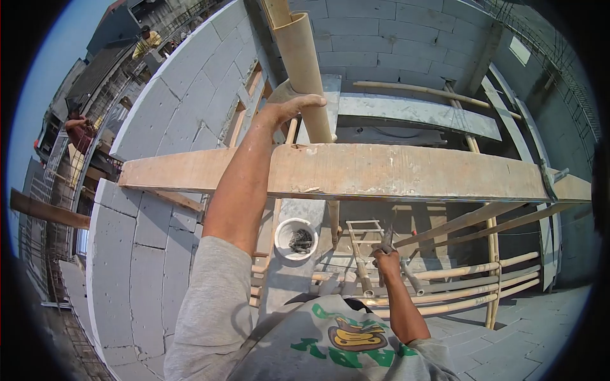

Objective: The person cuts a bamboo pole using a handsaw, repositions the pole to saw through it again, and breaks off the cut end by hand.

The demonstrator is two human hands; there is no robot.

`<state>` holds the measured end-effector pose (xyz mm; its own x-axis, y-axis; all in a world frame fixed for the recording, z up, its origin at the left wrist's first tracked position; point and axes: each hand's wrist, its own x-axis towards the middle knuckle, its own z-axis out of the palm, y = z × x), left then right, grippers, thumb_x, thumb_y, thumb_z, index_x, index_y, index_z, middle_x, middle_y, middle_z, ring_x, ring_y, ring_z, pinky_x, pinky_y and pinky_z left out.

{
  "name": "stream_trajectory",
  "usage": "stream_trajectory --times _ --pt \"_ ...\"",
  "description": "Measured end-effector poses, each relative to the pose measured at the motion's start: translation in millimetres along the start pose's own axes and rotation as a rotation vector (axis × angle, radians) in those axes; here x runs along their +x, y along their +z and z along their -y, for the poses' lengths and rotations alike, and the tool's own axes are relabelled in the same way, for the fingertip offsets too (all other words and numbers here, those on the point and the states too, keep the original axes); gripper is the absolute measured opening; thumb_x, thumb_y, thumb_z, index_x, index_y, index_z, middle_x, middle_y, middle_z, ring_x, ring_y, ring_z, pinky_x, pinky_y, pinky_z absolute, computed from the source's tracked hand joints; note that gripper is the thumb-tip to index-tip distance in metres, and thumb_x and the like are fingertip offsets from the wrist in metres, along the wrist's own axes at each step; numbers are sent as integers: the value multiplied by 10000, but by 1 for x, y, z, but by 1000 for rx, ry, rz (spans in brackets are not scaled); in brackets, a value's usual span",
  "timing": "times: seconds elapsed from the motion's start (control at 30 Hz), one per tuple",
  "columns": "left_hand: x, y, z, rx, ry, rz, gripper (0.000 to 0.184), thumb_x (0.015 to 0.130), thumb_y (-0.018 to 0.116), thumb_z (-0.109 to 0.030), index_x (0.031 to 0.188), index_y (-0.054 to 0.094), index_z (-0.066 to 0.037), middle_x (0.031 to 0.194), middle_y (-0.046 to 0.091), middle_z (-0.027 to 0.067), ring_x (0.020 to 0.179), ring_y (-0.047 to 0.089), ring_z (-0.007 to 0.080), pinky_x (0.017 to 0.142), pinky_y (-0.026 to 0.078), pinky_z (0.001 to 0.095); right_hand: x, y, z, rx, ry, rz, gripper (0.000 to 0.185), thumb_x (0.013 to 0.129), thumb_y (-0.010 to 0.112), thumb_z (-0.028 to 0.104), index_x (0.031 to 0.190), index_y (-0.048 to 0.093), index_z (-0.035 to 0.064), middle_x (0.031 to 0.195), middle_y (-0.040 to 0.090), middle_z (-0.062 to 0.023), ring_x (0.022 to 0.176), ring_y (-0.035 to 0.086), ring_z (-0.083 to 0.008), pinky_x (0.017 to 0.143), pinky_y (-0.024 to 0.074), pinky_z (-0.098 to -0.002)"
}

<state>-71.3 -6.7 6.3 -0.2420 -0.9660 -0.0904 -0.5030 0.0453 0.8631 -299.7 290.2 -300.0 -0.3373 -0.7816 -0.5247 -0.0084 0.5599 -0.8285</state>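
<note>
My left hand is wrapped round a thick upright bamboo pole, just below its cut top end. The left arm reaches over a long plywood-faced beam that crosses in front of me. Lower down on the right, my right hand is closed round a grey hand tool that points up and away; its exact kind is hard to make out. Between my arms, a white bucket with dark contents stands on a grey plank.
Pale block walls rise on the left and at the back. Bamboo rails run low on the right, and a small ladder lies below the beam. Two other people are far off on the left.
</note>
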Motion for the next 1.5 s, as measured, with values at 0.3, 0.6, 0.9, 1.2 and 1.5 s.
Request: stream_trajectory --times 0.3,0.6,0.9,1.2,1.5 --pt "18 7 1 126 103 -59 864 586 828 -572 1213 599 -22 1106 653 210 1083 621 356 866 533 481 84 34 8 -216 -437 -163 243 802 676 203 986 710 47 659 613 -53 627 576 -164 624 485 -334" --pt "27 19 -18 336 146 -6 872 546 786 -695 1154 643 -87 1074 685 166 1042 657 306 887 544 402 181 75 130 -597 -927 -122 597 747 777 345 1258 592 98 1023 600 -195 930 646 -315 791 532 -456" --pt "34 25 -16 358 227 33 871 588 707 -792 1104 665 -92 1028 703 146 1021 671 273 914 530 419 132 90 247 -188 -443 217 735 650 863 361 1266 588 71 1041 525 -172 1022 593 -298 870 499 -442" --pt "-29 -21 11 405 334 -295 874 717 775 -540 1287 495 61 1185 601 288 1121 610 362 861 539 412 135 97 256 -303 -632 89 674 629 840 391 1202 652 90 1022 530 -166 972 583 -307 875 468 -436" --pt "-202 20 130 -423 -359 453 439 816 752 -316 1107 665 1 1100 696 129 1028 657 201 911 500 334 160 71 241 -218 -538 -21 733 614 873 383 1206 627 27 1058 576 -164 1014 610 -281 892 491 -389"
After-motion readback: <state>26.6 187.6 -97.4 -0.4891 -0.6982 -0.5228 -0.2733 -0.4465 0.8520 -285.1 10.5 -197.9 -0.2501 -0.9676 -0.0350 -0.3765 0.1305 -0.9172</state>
